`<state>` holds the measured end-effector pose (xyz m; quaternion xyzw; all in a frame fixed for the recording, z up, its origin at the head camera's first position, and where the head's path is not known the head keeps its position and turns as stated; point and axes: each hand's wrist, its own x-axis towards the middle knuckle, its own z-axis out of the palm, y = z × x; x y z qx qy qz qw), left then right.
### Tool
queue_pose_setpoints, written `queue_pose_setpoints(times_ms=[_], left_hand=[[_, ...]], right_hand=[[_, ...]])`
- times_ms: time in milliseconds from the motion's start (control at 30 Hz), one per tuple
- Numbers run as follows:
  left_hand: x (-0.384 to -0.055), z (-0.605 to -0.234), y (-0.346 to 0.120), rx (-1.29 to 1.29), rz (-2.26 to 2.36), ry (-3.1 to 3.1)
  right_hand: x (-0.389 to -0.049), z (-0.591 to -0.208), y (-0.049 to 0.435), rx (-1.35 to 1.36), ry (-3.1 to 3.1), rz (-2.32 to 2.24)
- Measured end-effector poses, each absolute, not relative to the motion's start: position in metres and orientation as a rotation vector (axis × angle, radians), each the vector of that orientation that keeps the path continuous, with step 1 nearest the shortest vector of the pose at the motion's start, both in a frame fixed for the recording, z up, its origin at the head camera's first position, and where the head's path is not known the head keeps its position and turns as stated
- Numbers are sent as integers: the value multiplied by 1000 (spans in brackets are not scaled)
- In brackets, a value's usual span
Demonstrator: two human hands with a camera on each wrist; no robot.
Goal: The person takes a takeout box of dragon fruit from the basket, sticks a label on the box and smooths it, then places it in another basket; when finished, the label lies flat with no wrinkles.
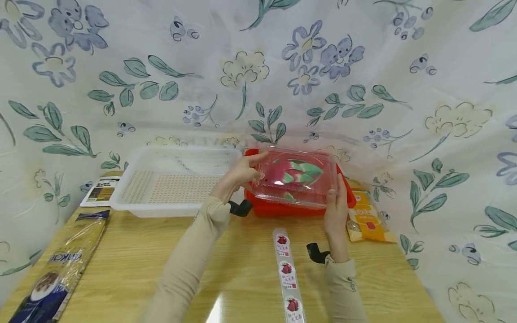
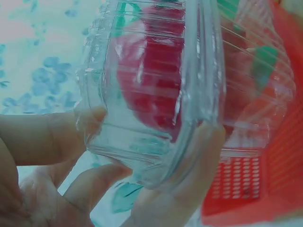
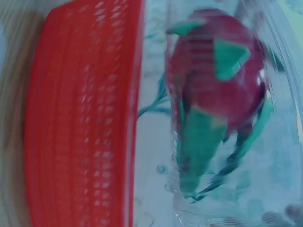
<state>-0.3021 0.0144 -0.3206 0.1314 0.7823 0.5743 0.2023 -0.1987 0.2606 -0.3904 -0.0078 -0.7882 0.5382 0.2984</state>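
Both hands hold a clear plastic box (image 1: 264, 189), lid closed, tilted above the red basket (image 1: 282, 209). Inside lies a pink-red dragon fruit (image 1: 296, 172) with green scales, also visible through the plastic in both wrist views. At the box's left end, my left hand (image 1: 239, 172) grips the corner, thumb and fingers on either side of the rim in the left wrist view. My right hand (image 1: 336, 211) holds the opposite end, fingers along its side. In the right wrist view, the dragon fruit (image 3: 218, 66) shows beside the basket's perforated wall (image 3: 85, 118), while the hand itself is out of sight.
Left of the red basket stands a white perforated basket (image 1: 161, 210). A strip of dragon fruit stickers (image 1: 287, 273) lies on the wooden table (image 1: 242, 264) in front. A yellow-orange bag (image 1: 367, 220) is at right; a long noodle packet (image 1: 66, 264) and a white-labelled packet (image 1: 102, 190) lie at left.
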Motion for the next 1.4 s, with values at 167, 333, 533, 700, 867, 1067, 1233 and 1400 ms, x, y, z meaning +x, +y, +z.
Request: queue_pose_setpoints(times_ms=[167, 333, 533, 700, 867, 1067, 1233, 1400], left_hand=[[-267, -322, -14, 523, 1639, 2243], [-222, -324, -35, 501, 1634, 2409], [-170, -332, -52, 341, 1614, 2795], [-135, -340, -67, 223, 1560, 3086], [-106, -354, -84, 150, 1510, 3181], [-80, -379, -99, 131, 1485, 3120], [-64, -400, -108, 64, 1455, 2973], [-59, -415, -112, 24, 1410, 2899]], right_hand=[[-192, -378, 255, 27, -2132, 1487], [-176, -366, 242, 72, -2249, 1565], [-154, -362, 212, 280, -2261, 1513], [-133, -366, 185, 442, -2214, 1450], [-112, -373, 163, 499, -2244, 1462], [-87, -393, 149, 386, -2347, 1631], [-72, -415, 141, 220, -2435, 1757], [-69, -435, 138, 137, -2455, 1798]])
